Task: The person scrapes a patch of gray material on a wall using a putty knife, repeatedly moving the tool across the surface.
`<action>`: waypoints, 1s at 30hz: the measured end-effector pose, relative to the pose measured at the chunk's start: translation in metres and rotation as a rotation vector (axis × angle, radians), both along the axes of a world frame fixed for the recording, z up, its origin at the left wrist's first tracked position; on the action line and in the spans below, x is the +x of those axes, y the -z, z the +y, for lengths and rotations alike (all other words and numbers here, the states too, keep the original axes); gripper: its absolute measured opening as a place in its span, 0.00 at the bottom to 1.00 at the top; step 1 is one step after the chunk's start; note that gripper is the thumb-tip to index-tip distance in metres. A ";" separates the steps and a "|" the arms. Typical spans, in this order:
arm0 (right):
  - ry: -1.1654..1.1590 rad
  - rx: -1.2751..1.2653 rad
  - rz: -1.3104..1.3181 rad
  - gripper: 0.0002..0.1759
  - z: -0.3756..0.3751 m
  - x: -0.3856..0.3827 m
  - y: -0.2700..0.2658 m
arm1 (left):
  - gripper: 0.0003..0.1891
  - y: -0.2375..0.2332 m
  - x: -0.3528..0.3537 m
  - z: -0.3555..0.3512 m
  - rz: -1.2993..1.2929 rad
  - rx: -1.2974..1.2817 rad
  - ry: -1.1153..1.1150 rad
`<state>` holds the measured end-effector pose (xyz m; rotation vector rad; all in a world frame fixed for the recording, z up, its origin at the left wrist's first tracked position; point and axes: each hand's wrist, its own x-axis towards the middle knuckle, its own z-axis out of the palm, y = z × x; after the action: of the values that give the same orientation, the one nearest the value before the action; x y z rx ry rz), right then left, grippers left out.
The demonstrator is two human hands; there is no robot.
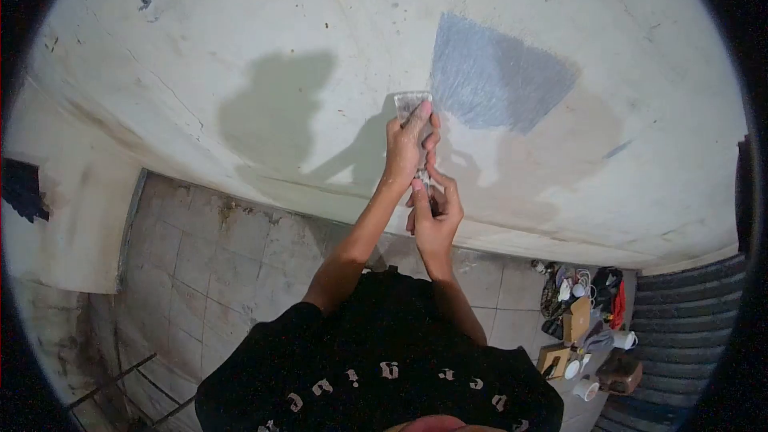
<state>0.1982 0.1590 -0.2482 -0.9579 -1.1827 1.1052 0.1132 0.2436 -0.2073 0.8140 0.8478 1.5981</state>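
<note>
Both my hands are on a scraper (406, 102) with a wide, flat, whitish-smeared blade, its top edge pointing up the wall (360, 56). My left hand (406, 144) is closed around the blade's lower part, thumb lying along it. Just below, my right hand (436, 212) grips the handle, which the fingers mostly hide. The blade overlaps the white wall at the lower left of a blue-grey patch (504, 72) with streaky marks. White dust or paste coats my left hand.
A tiled floor (192, 248) runs along the wall's foot. At the right lie cardboard boxes (576, 320), white cups (586, 389) and a red cloth-like item (618, 304), beside a dark ribbed shutter (688, 328). Metal bars (112, 380) stick out at lower left.
</note>
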 end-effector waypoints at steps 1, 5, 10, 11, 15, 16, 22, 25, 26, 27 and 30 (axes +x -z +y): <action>-0.014 -0.018 -0.010 0.18 -0.002 0.001 0.004 | 0.21 0.004 0.001 -0.002 0.002 -0.002 0.006; -0.074 -0.028 0.050 0.19 -0.006 0.005 0.001 | 0.22 0.009 0.001 -0.003 0.014 -0.017 -0.002; -0.103 -0.059 0.061 0.20 -0.009 0.007 0.001 | 0.22 0.012 0.000 -0.004 0.014 -0.044 0.007; -0.099 -0.058 0.056 0.20 -0.010 0.008 0.001 | 0.22 0.013 0.000 -0.004 0.005 -0.051 0.010; -0.071 -0.045 0.051 0.20 -0.010 0.007 0.001 | 0.22 0.011 0.002 -0.006 -0.007 -0.056 0.014; -0.064 -0.041 0.053 0.20 -0.009 0.006 0.001 | 0.22 0.010 0.001 -0.006 -0.007 -0.049 0.017; -0.017 0.063 -0.028 0.18 -0.005 0.001 0.011 | 0.22 0.000 0.000 -0.005 0.011 -0.031 -0.002; 0.019 0.148 -0.064 0.17 0.010 -0.002 -0.019 | 0.22 -0.036 -0.002 -0.003 0.023 0.064 -0.040; 0.005 0.152 -0.034 0.17 0.015 -0.004 -0.033 | 0.22 -0.057 -0.004 0.001 0.031 0.108 -0.056; -0.012 0.159 -0.005 0.17 0.019 -0.005 -0.048 | 0.22 -0.069 -0.004 0.003 0.038 0.153 -0.072; -0.010 0.163 0.019 0.17 0.019 -0.009 -0.059 | 0.22 -0.078 -0.006 0.004 0.055 0.123 -0.088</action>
<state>0.1891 0.1776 -0.1895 -0.8151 -1.2427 1.0076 0.1072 0.2477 -0.1297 0.9226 0.8409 1.7248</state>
